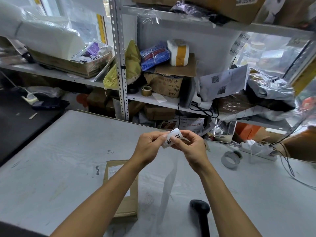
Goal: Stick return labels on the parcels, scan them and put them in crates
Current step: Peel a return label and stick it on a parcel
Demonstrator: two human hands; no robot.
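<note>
Left to right: the cardboard parcel (120,189) lies flat on the grey table (51,151), partly under the left forearm, looks stiff and light, easy to grab by its edges. There's a loose label (97,171) stuck just beside it. The left hand (148,145) and right hand (191,146) both pinch the return label (171,138) above the table, with a translucent backing strip (168,185) hanging down from it. That thing's thin, floppy and probably sticky, so corner grips only. The black scanner (201,212) lies near the right forearm, untouched.
</note>
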